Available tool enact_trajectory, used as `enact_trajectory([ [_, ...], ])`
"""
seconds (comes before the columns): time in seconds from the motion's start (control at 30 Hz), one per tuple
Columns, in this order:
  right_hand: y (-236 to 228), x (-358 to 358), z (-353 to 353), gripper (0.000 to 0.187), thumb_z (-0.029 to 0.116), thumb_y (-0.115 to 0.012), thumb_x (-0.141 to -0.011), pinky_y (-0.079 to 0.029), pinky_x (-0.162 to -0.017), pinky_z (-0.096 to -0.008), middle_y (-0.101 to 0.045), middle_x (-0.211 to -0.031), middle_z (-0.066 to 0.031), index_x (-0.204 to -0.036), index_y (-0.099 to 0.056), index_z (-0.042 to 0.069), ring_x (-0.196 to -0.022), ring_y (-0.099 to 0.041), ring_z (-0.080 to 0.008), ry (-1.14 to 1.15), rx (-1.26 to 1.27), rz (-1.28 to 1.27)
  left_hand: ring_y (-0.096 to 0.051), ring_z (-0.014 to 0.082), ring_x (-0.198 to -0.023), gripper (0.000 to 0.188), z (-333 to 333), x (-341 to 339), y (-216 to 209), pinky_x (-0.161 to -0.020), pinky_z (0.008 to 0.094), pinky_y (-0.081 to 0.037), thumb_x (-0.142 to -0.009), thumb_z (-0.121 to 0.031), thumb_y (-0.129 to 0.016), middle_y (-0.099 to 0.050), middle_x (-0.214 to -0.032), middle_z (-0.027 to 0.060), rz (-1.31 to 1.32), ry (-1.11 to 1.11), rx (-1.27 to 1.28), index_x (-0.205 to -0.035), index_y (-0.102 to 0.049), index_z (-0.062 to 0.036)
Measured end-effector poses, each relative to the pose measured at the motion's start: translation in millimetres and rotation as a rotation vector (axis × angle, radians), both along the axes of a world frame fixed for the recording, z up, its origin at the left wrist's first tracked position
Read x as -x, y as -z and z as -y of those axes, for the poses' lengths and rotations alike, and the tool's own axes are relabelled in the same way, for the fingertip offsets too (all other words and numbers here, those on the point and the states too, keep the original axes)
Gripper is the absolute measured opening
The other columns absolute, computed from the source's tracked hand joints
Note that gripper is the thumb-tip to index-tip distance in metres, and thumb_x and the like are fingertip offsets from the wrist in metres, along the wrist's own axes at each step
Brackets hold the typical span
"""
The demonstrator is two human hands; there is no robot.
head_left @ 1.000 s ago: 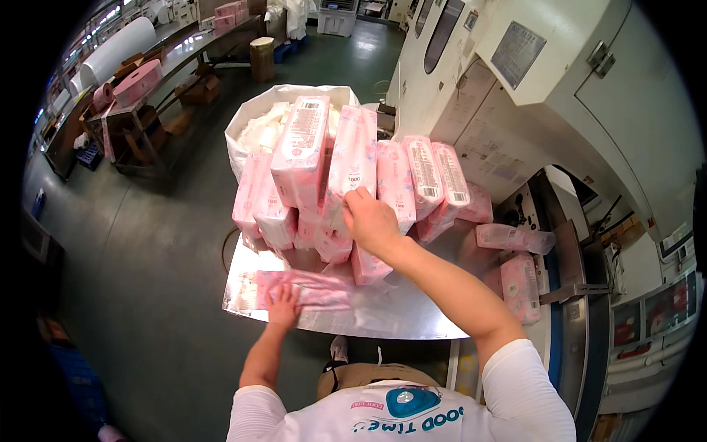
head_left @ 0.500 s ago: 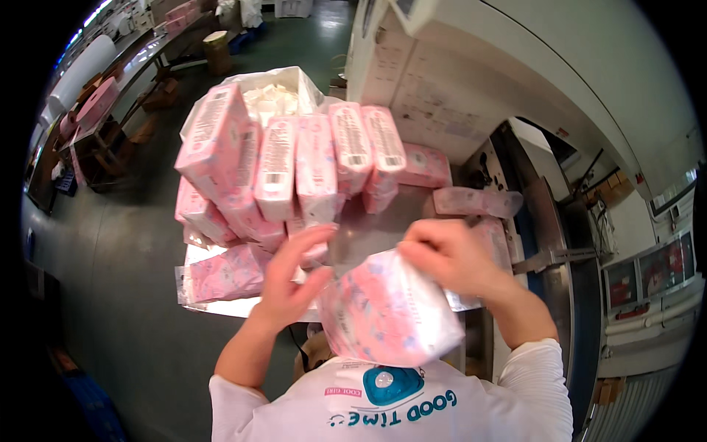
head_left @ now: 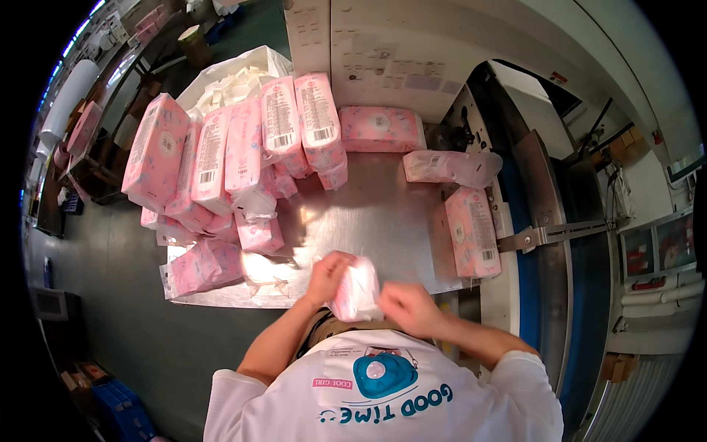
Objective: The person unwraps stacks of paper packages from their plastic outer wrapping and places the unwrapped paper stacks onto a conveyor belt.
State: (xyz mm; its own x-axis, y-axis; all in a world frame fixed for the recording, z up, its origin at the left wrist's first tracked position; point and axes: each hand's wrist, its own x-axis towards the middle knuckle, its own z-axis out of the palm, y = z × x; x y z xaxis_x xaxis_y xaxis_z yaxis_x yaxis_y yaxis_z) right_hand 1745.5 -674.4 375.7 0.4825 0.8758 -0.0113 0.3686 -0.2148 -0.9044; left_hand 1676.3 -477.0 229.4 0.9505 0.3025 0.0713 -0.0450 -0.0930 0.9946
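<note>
Hands both on one pink packet [head_left: 355,289], held at the near edge of the steel worktop [head_left: 383,214], just in front of the person's chest. Left hand [head_left: 329,274] wraps its fingers around the packet's left side; right hand [head_left: 407,308] closes on its right side, fingers curled, grip looks firm. Change since half a second ago: the packet was held higher and broadside to the camera, both hands spread over it; now it sits lower, turned end-up and narrower, closer to the worktop's near edge. Judgement: packet is being squared or pressed between the palms. Stacked pink packets [head_left: 221,155] fill the worktop's far-left part, leaning on one another; a white bag of loose pads [head_left: 228,77] stands behind them. Single packets lie at the far edge [head_left: 381,129] and right edge [head_left: 470,230]. Middle of worktop is bare steel, open room there; machine housing [head_left: 383,51] bounds the far side.
</note>
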Motion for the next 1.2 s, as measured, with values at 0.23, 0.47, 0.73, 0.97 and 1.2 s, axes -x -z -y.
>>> enact_trajectory([
  [0.23, -28.7, -3.0, 13.3, 0.009, 0.008, -0.055, -0.087, -0.045, -0.058, -0.0318, -0.058, -0.077, -0.0082, -0.08, -0.058, 0.002, -0.061, -0.055, -0.0226, 0.097, -0.401, 0.302, -0.054, 0.0232, -0.1, 0.031, -8.4, -38.4, -60.7, -0.088, 0.0297, -0.041, -0.088, -0.006, -0.051, -0.057, -0.111, 0.015, 0.087, -0.161, -0.269, -0.118, -0.052, 0.001],
  [0.47, -10.2, 22.4, 15.1, 0.019, 0.015, -0.049, -0.094, -0.036, -0.051, -0.0217, -0.049, -0.062, 0.003, -0.079, -0.052, 0.004, -0.057, -0.043, -0.0041, 0.271, -0.002, -0.44, -0.054, 0.0187, -0.111, 0.018, 2.3, 7.7, -74.7, -0.099, 0.0439, -0.034, -0.079, -0.024, -0.066, -0.064, -0.106, 0.0006, 0.401, 0.592, -0.737, -0.091, -0.064, -0.0096],
  [0.73, 15.1, 13.7, 34.1, 0.016, 0.017, -0.061, -0.085, -0.042, -0.062, -0.0272, -0.056, -0.083, -0.0031, -0.093, -0.057, 0.003, -0.073, -0.053, -0.0111, 0.304, -0.006, -0.445, -0.052, 0.0203, -0.114, 0.013, -8.7, 19.7, -79.5, -0.103, 0.0444, -0.03, -0.078, -0.016, -0.068, -0.062, -0.114, 0.001, 0.421, 0.589, -0.721, -0.09, -0.068, -0.0137],
  [0.97, 28.7, -4.0, -23.0, 0.022, 0.007, -0.067, -0.072, -0.041, -0.084, -0.0346, -0.053, -0.104, -0.0106, -0.091, -0.057, 0.004, -0.097, -0.05, -0.0297, 0.207, 0.127, 0.441, -0.049, 0.0255, -0.108, 0.024, -8.9, 32.2, -71.3, -0.1, 0.0464, -0.033, -0.07, -0.014, -0.07, -0.055, -0.118, 0.0062, 0.523, 0.328, -0.804, -0.093, -0.069, -0.0211],
  [1.2, 12.1, -28.8, 6.2, 0.015, -0.007, -0.052, -0.076, -0.04, -0.088, -0.0285, -0.056, -0.105, -0.0078, -0.087, -0.054, 0.003, -0.1, -0.052, -0.0185, 0.624, -0.524, -0.263, -0.049, 0.026, -0.108, 0.027, -2.6, 33.6, -61.6, -0.1, 0.0463, -0.034, -0.068, -0.013, -0.072, -0.055, -0.118, 0.0066, 0.536, 0.236, -0.747, -0.093, -0.07, -0.0224],
])
